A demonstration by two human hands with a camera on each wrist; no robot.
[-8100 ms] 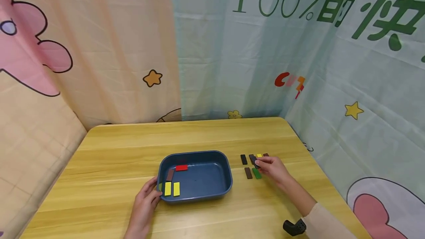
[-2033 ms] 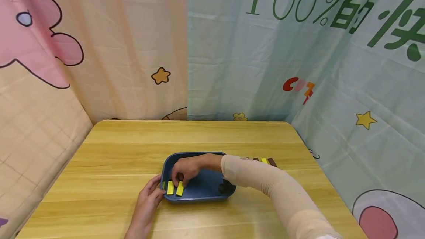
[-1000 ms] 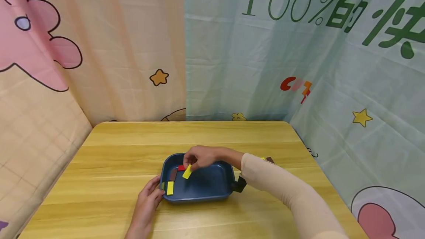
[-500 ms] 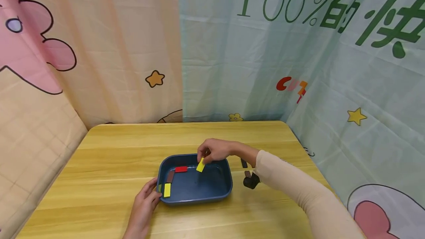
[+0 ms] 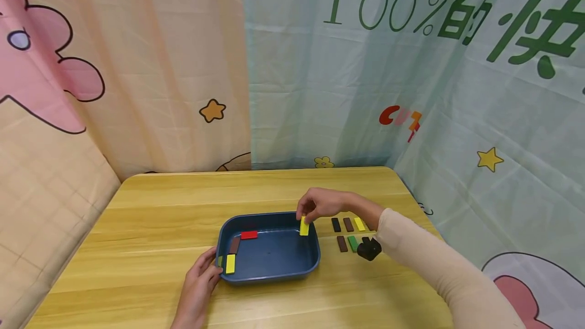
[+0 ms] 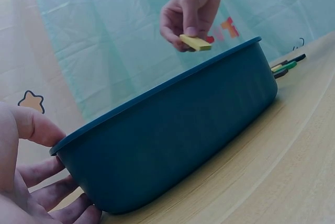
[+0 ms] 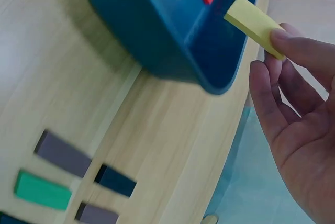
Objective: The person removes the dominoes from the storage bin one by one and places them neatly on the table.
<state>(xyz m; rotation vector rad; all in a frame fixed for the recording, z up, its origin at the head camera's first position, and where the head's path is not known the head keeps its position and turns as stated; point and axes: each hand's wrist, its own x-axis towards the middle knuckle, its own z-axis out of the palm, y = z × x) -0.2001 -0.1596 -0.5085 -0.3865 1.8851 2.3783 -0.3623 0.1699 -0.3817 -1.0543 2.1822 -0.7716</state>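
My right hand [image 5: 322,203] pinches a yellow rectangular block [image 7: 255,26] between thumb and fingertips, raised above the right end of the blue plastic basin [image 5: 269,279]. In the left wrist view, that yellow block [image 6: 196,43] hangs over the rim, apart from it. My left hand [image 5: 197,283] holds the basin's left end, its thumb at the rim and its fingers against the outer wall. Inside the basin lie a red block [image 5: 249,235], a brown block [image 5: 234,244], a yellow block [image 5: 230,264] and a partly hidden green piece [image 5: 220,261] at the left wall.
Right of the basin, several blocks lie in two rows on the wooden table [image 5: 151,227], among them a black block [image 5: 335,224], a brown block [image 5: 342,243] and a green block [image 5: 353,243]. A black device [image 5: 369,249] sits at my right wrist. Printed curtains stand behind the table.
My right hand went from the blocks on the table into the basin, picked up one of its two yellow blocks, and carried it right. My left hand stayed on the basin.
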